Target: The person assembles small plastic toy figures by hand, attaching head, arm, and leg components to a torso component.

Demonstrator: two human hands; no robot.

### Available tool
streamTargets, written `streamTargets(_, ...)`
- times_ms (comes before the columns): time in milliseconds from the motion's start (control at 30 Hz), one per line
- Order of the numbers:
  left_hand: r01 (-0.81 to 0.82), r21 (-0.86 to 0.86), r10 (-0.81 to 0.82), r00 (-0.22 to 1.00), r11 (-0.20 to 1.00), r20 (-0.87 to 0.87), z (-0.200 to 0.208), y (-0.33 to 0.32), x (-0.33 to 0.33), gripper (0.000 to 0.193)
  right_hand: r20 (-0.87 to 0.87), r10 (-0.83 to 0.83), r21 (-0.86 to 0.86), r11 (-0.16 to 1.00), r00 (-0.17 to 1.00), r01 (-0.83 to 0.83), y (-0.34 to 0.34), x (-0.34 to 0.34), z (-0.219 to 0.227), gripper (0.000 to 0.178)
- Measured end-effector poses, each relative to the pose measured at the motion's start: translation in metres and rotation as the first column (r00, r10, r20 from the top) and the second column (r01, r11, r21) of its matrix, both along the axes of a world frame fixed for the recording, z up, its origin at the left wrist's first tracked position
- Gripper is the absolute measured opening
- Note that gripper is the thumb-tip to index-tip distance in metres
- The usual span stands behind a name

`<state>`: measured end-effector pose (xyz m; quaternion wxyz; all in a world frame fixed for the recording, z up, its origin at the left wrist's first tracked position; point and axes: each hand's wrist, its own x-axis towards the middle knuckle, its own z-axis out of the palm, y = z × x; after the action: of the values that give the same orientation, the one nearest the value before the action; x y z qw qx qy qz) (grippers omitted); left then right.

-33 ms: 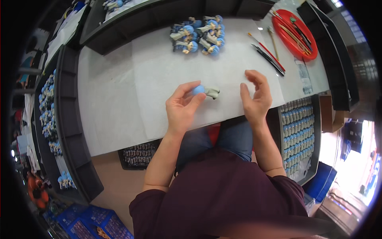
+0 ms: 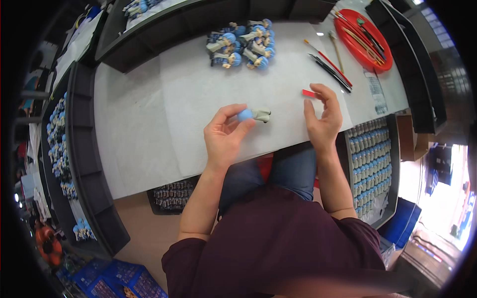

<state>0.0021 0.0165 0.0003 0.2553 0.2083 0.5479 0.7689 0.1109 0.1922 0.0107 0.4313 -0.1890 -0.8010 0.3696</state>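
My left hand [image 2: 223, 131] pinches a small figurine [image 2: 261, 115] by its blue-haired head, over the white-covered table. The figurine lies sideways, its pale grey-green lower body pointing right. To the right, my right hand [image 2: 325, 114] hovers with thumb and curled fingers apart. A small flat red piece [image 2: 308, 93] shows at its fingertips; whether they grip it cannot be made out. Farther back on the table lie several similar blue-haired figurines [image 2: 257, 47] in a cluster.
Brushes and dark pens [image 2: 330, 72] lie at the back right beside a red oval tray [image 2: 343, 27] of tools. Dark trays [image 2: 87, 149] border the table at left and back. Low on the right stands a tray of figurine parts [image 2: 368, 164] in rows. Blue crates [image 2: 117, 278] sit lower left.
The red piece by my right fingertips now shows; before, that gap looked bare. The table and its things sit slightly farther left in the picture. My left hand keeps its hold on the figurine.
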Motion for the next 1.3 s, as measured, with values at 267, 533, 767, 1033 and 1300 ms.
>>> streamTargets(267, 0.047, -0.020, -0.048, 0.998, 0.999, -0.033, 0.006, 0.005, 0.007, 0.023, 0.243, 0.078, -0.397, 0.917, 0.967, 0.026, 0.041, 0.023, -0.005, 0.037)
streamTargets(533, 0.069, -0.162, -0.086, 0.991, 0.984, -0.103, 0.002, 0.001, 0.006, 0.039, -0.314, 0.103, -0.939, 0.115, 0.944, -0.325, 0.024, 0.022, 0.018, 0.037)
streamTargets(767, 0.049, -0.233, -0.083, 0.987, 0.971, -0.138, 0.003, 0.001, 0.005, 0.038, -0.432, 0.129, -0.901, -0.015, 0.893, -0.434, 0.020, 0.017, 0.013, 0.036)
streamTargets(1033, 0.040, -0.239, -0.087, 0.978, 0.970, -0.188, 0.000, 0.002, 0.005, 0.037, -0.103, 0.341, -0.730, 0.612, 0.934, -0.304, -0.009, 0.002, 0.012, 0.016)
streamTargets(1300, 0.039, -0.229, -0.078, 0.983, 0.973, -0.163, 0.002, 0.001, 0.006, 0.035, 0.067, 0.302, -0.512, 0.828, 0.951, -0.227, -0.036, -0.012, 0.014, 0.027)
